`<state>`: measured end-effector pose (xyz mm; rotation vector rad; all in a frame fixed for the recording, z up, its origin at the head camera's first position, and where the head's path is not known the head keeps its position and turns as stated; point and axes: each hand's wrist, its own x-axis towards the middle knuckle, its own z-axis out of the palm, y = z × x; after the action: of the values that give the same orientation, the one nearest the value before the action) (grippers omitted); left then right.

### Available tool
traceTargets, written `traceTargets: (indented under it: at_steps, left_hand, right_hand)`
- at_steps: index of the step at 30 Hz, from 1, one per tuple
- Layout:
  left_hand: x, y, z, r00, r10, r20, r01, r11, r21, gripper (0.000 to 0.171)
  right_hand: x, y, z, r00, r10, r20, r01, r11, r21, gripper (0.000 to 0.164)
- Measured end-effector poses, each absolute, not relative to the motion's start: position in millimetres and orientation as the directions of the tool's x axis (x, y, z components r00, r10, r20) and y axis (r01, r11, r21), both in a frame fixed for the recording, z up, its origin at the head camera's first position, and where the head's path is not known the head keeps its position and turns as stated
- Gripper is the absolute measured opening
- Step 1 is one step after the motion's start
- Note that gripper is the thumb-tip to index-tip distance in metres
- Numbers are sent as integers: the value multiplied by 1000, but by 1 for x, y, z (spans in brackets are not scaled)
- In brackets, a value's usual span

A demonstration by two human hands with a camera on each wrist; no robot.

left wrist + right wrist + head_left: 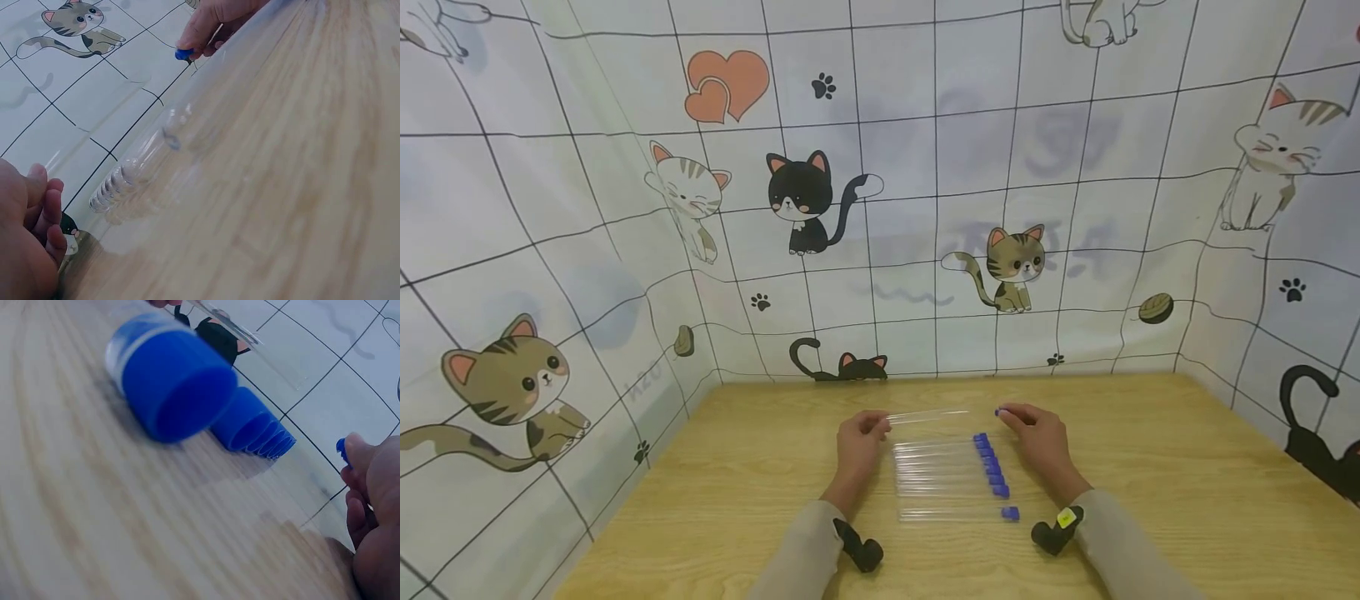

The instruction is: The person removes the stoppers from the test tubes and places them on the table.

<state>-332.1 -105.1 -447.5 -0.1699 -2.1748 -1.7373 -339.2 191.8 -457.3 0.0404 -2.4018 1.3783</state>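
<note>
My left hand [860, 450] pinches one end of a clear test tube [928, 417], its uncapped end pointing right. Between thumb and finger of my right hand [1041, 437] is a small blue cap [998, 412], with a gap between it and the tube. Both the tube [94, 125] and the cap [183, 54] also show in the left wrist view, apart and raised off the tabletop. Below them on the table lie several clear tubes [934, 475] side by side, blue caps [991, 467] on their right ends. Closer to me lies a single capped tube [951, 515].
The wooden table [700, 517] ends at a white cloth [910, 325] with a grid and cartoon cats, which also hangs at both sides. A black camera [861, 550] sits on the left wrist, another [1054, 533] on the right.
</note>
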Motion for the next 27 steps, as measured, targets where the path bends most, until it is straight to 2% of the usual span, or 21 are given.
traceTargets:
  at_steps: [11, 23, 27]
  left_hand:
    - [-336, -106, -450, -926, -219, 307, 251, 251, 935, 14]
    - [-341, -112, -452, -946, -165, 278, 219, 305, 927, 12]
    - [-345, -112, -456, -952, -99, 290, 239, 353, 905, 12]
  right_hand:
    - [-343, 193, -457, -936, 136, 323, -191, 577, -794, 27]
    - [-347, 196, -457, -955, 30, 295, -220, 596, -772, 26]
    - [-347, 197, -457, -957, 28, 287, -211, 611, -763, 23]
